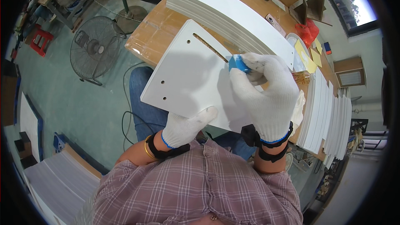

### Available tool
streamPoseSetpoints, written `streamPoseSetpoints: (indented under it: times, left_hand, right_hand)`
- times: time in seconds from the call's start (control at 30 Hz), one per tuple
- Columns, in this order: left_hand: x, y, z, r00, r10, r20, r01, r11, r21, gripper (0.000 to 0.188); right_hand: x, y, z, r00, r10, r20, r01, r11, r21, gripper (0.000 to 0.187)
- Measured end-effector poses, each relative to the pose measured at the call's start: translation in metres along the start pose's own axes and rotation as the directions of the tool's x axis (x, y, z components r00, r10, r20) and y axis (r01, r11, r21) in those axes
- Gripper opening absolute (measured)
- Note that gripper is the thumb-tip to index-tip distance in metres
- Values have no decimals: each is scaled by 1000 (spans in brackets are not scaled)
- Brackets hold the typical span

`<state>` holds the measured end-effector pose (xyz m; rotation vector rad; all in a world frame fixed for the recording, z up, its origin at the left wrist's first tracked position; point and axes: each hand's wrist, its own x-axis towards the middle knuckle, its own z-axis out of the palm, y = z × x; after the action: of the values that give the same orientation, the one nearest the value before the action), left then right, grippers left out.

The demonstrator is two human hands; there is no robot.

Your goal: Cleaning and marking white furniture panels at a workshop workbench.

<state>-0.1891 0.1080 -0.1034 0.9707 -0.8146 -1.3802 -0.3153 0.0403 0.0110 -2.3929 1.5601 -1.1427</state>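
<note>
At the frame's centre, a slotted flat white panel lies beneath the white-gloved right hand, which pinches a small blue block; the white-gloved left hand clasps the panel's lower edge, thumb on top, fingers hidden.

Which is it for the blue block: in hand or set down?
In hand: the gloved right hand pinches the blue block over the slotted white panel.

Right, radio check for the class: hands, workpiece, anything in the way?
Left hand: gripping edge of white panel. Right hand: pinching blue block beside the slot. Panel: slotted, three holes showing. Right hand hides part of it.
</note>
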Motion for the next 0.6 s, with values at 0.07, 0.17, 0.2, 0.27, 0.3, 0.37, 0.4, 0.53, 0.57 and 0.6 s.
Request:
streamPoseSetpoints:
  times: [0.07, 0.17, 0.2, 0.27, 0.3, 0.37, 0.4, 0.53, 0.57, 0.6]
  left_hand:
    - [1, 3, -2, 993, -119, 14, 117, 988, 99, 33]
    - [1, 0, -1, 1000, -20, 5, 20, 998, 55, 34]
    - [1, 0, 0, 1000, -21, 4, 21, 998, 56, 34]
    - [1, -1, 0, 1000, 5, 15, -5, 1000, 27, 36]
    - [1, 0, 0, 1000, 4, 16, -5, 1000, 28, 36]
    - [2, 1, 0, 1000, -26, 13, 26, 999, 37, 36]
    - [2, 0, -1, 1000, -26, 12, 26, 999, 39, 36]
    - [3, 0, -1, 1000, -13, 17, 13, 1000, 7, 38]
    - [3, 1, -1, 1000, -9, 4, 9, 999, 39, 39]
    - [3, 2, -1, 1000, -10, 5, 10, 999, 43, 39]
  right_hand:
    - [0, 2, 1, 1000, -5, 21, 5, 1000, -21, 22]
    - [1, 1, 1, 999, -16, 30, 17, 999, -39, 22]
    - [0, 0, 1, 1000, -21, 17, 22, 999, -37, 22]
    - [1, 1, 4, 1000, -12, 11, 12, 1000, -15, 20]
    - [1, 1, 5, 1000, -3, 3, 3, 1000, 4, 19]
    - [0, 1, 5, 1000, 4, 5, -4, 1000, -7, 19]
    - [0, 1, 5, 1000, 10, 9, -10, 1000, -16, 19]
    - [0, 3, 7, 1000, 0, -18, 1, 998, 55, 18]
    - [1, 2, 6, 1000, -21, 4, 21, 1000, 13, 18]
    - [1, 3, 5, 999, -42, 25, 42, 999, -27, 19]
